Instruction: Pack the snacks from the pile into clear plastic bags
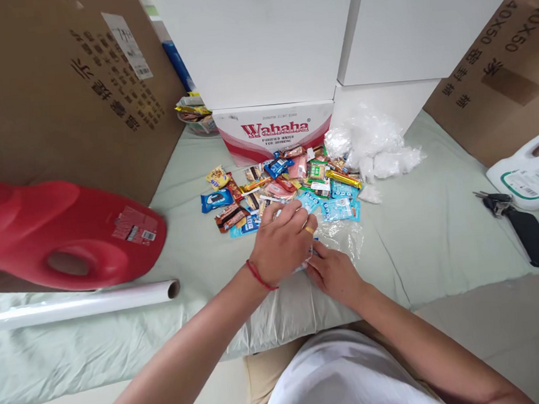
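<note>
My left hand, with a ring and a red string bracelet, is closed with fingers curled over a small blue-and-clear plastic packet. My right hand pinches the same packet from the right. Most of the packet is hidden by my fingers, so I cannot make out its contents. Just beyond my hands spreads a pile of wrapped snacks, with a blue snack packet at its left and light blue packets at its near right. Clear plastic film lies beside my right hand.
Crumpled clear bags lie right of the pile, before a Wahaha carton and white boxes. At left are a red jug and a white roll. A white bottle, keys and a black phone-like object are at right.
</note>
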`<state>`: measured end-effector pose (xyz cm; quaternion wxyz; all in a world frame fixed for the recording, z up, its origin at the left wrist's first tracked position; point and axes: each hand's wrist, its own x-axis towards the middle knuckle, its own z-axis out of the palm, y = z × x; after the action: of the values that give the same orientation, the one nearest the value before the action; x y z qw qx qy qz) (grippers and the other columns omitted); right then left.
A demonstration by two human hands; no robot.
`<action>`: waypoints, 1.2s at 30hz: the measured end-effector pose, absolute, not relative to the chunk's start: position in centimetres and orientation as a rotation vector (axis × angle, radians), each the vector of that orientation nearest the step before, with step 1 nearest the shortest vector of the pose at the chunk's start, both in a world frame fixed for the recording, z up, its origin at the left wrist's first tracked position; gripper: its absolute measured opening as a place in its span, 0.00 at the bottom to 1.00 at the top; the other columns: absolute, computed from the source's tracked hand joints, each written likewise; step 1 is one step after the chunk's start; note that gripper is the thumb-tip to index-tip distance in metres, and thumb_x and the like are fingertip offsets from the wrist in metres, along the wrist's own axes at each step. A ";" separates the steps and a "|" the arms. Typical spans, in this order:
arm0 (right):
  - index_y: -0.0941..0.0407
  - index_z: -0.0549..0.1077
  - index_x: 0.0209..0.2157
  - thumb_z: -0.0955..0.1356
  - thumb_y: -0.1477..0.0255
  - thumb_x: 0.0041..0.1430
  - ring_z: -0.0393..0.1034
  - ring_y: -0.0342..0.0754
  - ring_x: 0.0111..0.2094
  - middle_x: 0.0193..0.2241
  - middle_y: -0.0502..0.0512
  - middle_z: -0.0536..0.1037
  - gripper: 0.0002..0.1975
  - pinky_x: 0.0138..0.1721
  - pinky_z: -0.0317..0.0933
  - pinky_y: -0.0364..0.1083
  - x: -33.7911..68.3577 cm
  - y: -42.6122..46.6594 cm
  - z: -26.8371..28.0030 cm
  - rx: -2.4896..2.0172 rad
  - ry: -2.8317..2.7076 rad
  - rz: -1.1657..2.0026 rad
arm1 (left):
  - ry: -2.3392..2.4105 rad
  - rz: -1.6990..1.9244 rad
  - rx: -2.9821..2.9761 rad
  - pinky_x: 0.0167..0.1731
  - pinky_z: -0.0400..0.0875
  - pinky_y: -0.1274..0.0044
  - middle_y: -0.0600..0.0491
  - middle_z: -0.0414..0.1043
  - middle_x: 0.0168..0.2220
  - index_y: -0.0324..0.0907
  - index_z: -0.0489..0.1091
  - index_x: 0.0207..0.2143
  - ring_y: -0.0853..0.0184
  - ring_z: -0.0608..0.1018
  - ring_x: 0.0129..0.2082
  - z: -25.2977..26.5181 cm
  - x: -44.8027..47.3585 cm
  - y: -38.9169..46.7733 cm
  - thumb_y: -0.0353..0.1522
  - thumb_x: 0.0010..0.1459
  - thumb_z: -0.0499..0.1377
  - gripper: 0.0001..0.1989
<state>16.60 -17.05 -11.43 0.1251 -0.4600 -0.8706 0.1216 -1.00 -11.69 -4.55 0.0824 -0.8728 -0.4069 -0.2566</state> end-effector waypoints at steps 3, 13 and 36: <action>0.53 0.74 0.60 0.60 0.71 0.73 0.79 0.54 0.47 0.65 0.62 0.69 0.19 0.45 0.74 0.51 16.6 -17.1 -11.4 -1.335 -2.538 0.364 | -1.460 -0.530 -2.674 0.64 0.58 0.55 0.41 0.76 0.51 0.42 0.78 0.44 0.51 0.71 0.63 -6.7 -0.1 -7.9 0.24 0.60 0.56 0.14; 0.51 0.71 0.63 0.61 0.68 0.73 0.80 0.55 0.44 0.67 0.62 0.67 0.21 0.42 0.74 0.53 16.1 -16.8 -10.7 -1.386 -2.615 0.367 | -1.729 -1.249 -2.371 0.50 0.72 0.67 0.47 0.75 0.42 0.42 0.72 0.44 0.59 0.76 0.46 -5.0 -2.6 -10.2 0.33 0.67 0.54 0.08; 0.51 0.66 0.68 0.54 0.63 0.76 0.75 0.55 0.54 0.71 0.57 0.60 0.25 0.49 0.72 0.51 17.0 -18.6 -9.6 -1.530 -2.637 0.380 | -2.974 -1.335 -1.490 0.33 0.65 0.73 0.55 0.72 0.27 0.44 0.71 0.28 0.65 0.73 0.29 -12.5 -6.3 -14.8 0.38 0.54 0.62 0.08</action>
<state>17.03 -18.56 -9.58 0.0346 -0.4977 -0.8578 0.1235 -6.34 -14.81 -12.50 -0.2194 -0.4056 -0.8095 -0.3634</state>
